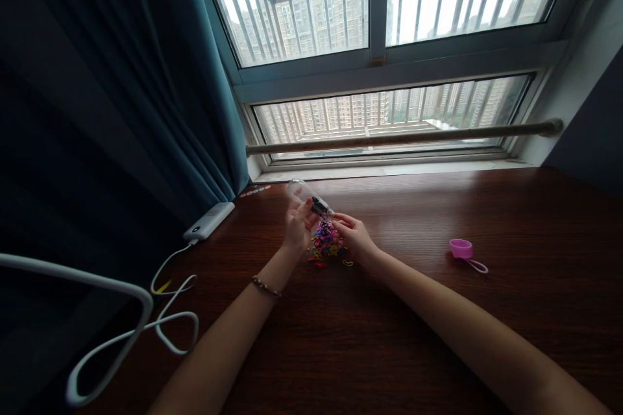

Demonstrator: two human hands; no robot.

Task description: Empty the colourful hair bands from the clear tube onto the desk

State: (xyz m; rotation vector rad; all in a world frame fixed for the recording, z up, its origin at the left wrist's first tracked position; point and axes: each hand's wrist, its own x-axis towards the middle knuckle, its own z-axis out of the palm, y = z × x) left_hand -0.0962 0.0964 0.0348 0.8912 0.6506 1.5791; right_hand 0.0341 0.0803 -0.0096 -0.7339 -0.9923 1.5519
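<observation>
My left hand (298, 227) is wrapped round a clear plastic bottle (298, 190), which is tilted with its mouth down to the right. Dark small bands show inside near the mouth. Below it lies a pile of colourful small rubber bands (327, 243) on the brown table. My right hand (354, 233) is at the bottle's mouth, its fingers bent together beside the pile; whether they pinch a band or the bottle's rim is too small to tell. A single yellow band (347, 263) lies just in front of the pile.
A pink cap with a loop (461, 248) lies on the table to the right. At the left are a white power bank (209, 222) and a white cable (178, 318). A blue curtain (195, 78) hangs beside the barred window, with a rail (403, 139) across it.
</observation>
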